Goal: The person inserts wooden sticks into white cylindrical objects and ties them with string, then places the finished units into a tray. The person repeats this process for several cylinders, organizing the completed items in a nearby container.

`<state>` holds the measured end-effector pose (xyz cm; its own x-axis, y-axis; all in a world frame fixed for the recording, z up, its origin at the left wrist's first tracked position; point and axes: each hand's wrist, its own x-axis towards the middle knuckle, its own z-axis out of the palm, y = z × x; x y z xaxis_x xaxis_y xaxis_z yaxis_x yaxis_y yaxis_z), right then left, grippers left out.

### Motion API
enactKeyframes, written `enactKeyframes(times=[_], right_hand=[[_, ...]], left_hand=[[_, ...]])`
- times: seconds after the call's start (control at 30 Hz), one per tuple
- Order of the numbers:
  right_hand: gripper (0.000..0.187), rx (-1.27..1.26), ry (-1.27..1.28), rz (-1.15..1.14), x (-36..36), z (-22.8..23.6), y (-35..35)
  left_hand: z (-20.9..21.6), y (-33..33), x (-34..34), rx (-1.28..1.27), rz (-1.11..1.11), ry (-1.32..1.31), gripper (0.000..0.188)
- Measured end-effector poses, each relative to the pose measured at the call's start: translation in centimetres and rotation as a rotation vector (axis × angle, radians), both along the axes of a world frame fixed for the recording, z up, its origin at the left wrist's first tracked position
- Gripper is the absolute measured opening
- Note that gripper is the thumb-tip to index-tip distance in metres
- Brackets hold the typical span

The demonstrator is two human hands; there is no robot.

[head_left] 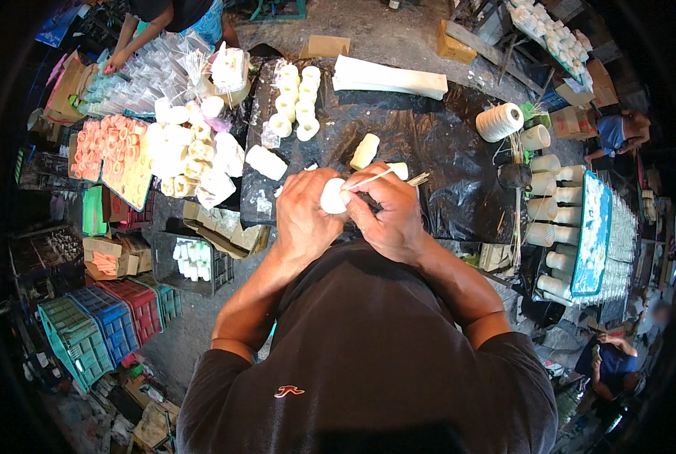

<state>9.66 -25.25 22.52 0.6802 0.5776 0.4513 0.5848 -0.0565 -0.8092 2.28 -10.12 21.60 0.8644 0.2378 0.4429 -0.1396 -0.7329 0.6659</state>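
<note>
My left hand (305,208) is closed around a white waxy cylinder, probably a candle (333,195), with its round end turned up. Between the fingers of my right hand (391,221) is a thin pale wooden stick (371,178); these fingers touch the cylinder's edge. Just beyond my hands lie a pale yellow cylinder (364,151) and a shorter one (398,170), partly hidden by my right hand. Several loose thin sticks (419,180) poke out beside that hand. A white cylinder (266,162) lies on its side past my left hand.
Black plastic sheeting (459,181) covers the table. Hollow yellow cylinders (306,102) stand in rows at the back, beside a long white slab (389,77). A thread spool (499,122) stands right, near a blue-rimmed tray (591,234). Crates (100,321) sit lower left. Other people work around.
</note>
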Motion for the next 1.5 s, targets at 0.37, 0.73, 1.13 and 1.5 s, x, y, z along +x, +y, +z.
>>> enactKeyframes(times=[0.37,0.73,1.13,1.5], right_hand=[[0.022,0.174,0.512,-0.080,1.7,-3.7,-0.8],[0.014,-0.079,-0.330,0.076,1.1,1.8,4.8],[0.011,-0.332,-0.438,0.058,1.5,-2.0,6.0],[0.015,-0.093,0.346,0.043,0.8,-4.6,2.3]], left_hand=[[-1.7,1.0,1.6,-1.403,0.154,0.182,0.010],[-6.8,4.4,3.3,-2.123,0.033,-0.034,0.052],[-7.7,4.4,2.7,-1.956,0.266,-0.045,0.037],[-5.4,3.4,0.8,-1.756,0.036,-0.234,0.028]])
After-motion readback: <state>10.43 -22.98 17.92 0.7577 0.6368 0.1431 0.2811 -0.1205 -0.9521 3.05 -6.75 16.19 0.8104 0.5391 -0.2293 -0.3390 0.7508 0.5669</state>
